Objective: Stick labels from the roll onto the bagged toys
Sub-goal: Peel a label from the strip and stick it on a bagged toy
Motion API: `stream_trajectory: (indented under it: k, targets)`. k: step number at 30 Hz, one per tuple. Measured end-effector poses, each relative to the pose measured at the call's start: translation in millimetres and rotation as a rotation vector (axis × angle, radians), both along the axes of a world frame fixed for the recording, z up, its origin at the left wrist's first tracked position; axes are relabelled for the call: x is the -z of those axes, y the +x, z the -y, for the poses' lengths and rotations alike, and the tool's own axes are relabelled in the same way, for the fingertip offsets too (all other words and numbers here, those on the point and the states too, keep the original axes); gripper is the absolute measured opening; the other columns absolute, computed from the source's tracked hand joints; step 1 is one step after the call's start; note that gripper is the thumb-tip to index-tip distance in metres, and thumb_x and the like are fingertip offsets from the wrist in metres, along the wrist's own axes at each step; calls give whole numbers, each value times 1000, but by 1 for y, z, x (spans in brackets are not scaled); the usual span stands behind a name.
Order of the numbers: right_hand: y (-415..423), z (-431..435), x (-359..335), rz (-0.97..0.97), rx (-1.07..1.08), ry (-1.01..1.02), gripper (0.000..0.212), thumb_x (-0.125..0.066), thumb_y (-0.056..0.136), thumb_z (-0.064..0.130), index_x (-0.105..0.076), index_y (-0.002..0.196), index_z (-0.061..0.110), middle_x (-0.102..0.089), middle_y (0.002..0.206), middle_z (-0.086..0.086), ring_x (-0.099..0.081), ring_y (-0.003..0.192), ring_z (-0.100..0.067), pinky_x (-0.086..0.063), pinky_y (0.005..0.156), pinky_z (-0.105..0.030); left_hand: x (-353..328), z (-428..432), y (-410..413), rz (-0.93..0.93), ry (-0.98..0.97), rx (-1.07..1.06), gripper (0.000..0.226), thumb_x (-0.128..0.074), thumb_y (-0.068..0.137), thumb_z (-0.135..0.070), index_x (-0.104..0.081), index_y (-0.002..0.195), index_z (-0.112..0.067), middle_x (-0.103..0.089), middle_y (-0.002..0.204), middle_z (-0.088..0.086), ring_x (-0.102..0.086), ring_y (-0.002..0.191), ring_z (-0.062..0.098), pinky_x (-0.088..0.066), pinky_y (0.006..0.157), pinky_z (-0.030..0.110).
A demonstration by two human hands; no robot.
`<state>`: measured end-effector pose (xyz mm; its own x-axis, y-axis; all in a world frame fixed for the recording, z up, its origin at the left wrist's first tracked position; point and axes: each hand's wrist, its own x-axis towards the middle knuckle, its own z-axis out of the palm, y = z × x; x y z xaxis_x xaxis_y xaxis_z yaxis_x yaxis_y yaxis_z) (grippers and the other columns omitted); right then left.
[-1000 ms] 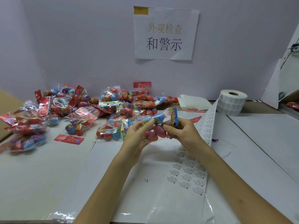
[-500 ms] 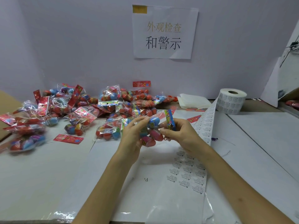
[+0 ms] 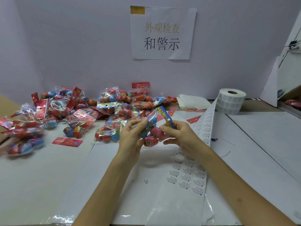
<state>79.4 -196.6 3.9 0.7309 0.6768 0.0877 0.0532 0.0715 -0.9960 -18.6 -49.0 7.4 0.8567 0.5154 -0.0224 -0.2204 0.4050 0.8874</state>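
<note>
Bagged toy point(image 3: 150, 130) sits pinched between your left hand point(image 3: 130, 137) and right hand point(image 3: 180, 137), lifted clear, likely so a label can go on.

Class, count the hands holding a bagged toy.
2. The left hand holds the bagged toy at its left side; the right hand pinches its header strip.
</note>
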Motion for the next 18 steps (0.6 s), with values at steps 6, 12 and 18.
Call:
stream_trajectory:
  k: [6, 12, 18]
  targets:
    - [3, 2, -2, 70, 117, -10, 6, -74, 90, 14, -71, 88, 9, -75, 78, -12, -72, 70, -23, -55, 60, -25, 3, -1, 3, -84, 131, -51, 30, -78, 86, -25, -63, 109, -14, -69, 119, 13, -71, 103, 28, -61, 72, 31]
    - [6, 3, -4, -2, 291, 34, 15, -71, 92, 14, -69, 100, 2, -76, 87, -15, -75, 74, -31, -60, 62, -30, 15, 11, 3, 24, 1140, -348, 54, -85, 80, -36, -57, 123, -19, -55, 120, -6, -53, 110, 11, -42, 93, 22]
    - [1, 1, -9, -70, -2, 86, 26, -60, 100, 32, -72, 115, 14, -73, 107, -11, -75, 89, -35, -57, 69, -30, 25, 10, 6, -39, 1141, -244, 49, -81, 83, -10, -55, 124, -22, -64, 114, -7, -64, 95, 8, -47, 78, 7]
